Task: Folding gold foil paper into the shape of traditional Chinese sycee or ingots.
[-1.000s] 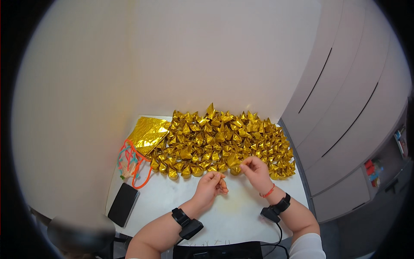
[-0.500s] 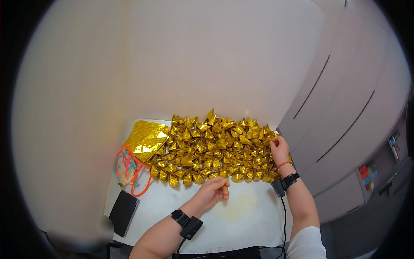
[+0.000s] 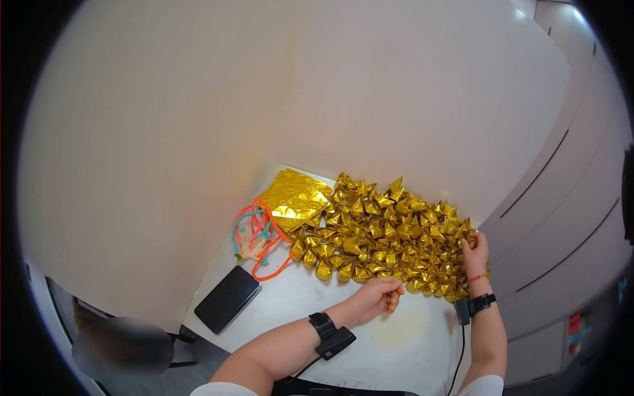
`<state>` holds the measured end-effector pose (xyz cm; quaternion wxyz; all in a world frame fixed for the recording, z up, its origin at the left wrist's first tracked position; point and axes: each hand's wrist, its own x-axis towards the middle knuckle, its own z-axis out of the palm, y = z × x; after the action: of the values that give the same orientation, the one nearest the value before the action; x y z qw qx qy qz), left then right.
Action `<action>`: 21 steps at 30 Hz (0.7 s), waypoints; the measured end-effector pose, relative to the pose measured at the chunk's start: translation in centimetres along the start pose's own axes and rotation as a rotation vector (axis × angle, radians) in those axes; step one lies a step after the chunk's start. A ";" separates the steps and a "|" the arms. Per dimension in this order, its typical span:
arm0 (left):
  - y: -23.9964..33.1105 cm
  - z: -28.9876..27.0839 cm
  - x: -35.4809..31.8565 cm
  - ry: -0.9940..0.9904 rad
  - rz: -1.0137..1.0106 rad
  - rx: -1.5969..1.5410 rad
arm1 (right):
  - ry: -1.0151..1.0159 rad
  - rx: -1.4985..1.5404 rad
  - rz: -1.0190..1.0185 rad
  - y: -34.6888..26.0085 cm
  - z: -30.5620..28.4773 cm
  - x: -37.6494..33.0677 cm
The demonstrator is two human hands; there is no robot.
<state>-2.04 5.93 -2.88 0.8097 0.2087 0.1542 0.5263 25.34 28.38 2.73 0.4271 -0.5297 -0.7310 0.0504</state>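
Note:
Many folded gold paper ingots (image 3: 380,228) stand packed in rows across the white table (image 3: 317,343), their pointed tips upward. At the right end of the rows my right hand (image 3: 475,253) is closed, thumb and fingers pinched at the edge of a gold paper ingot; its fingertips partly cover that ingot. In front of the nearest row, my left hand (image 3: 376,298) rests with its fingers loosely curled in, and nothing shows in it. Flat gold foil sheets (image 3: 294,197) lie stacked to the left of the ingots.
Orange and teal cords (image 3: 259,231) with a pale bundle lie at the table's left edge. A black smartphone (image 3: 228,299) lies nearer me. The wall (image 3: 396,99) rises behind the table, with cabinets (image 3: 548,244) to the right. Each wrist wears a black device with a cable.
The view has swung to the left, so table, ingots and hands now appear farther right. Both hands keep about the same places by the ingots.

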 end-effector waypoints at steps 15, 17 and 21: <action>9.0 1.4 -2.2 0.388 0.498 0.328 | -0.588 0.887 0.186 -12.3 -0.8 -14.8; 11.3 0.9 -2.0 0.563 0.569 0.400 | -0.599 0.927 0.258 -11.8 -1.4 -15.8; 16.6 -3.6 -0.1 0.809 0.715 0.802 | -0.652 0.918 0.376 -9.8 -1.1 -17.2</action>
<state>-16.91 12.40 2.31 0.3238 0.3180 0.5506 0.7006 20.15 9.63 -1.26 0.3498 -0.3685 -0.6215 0.5963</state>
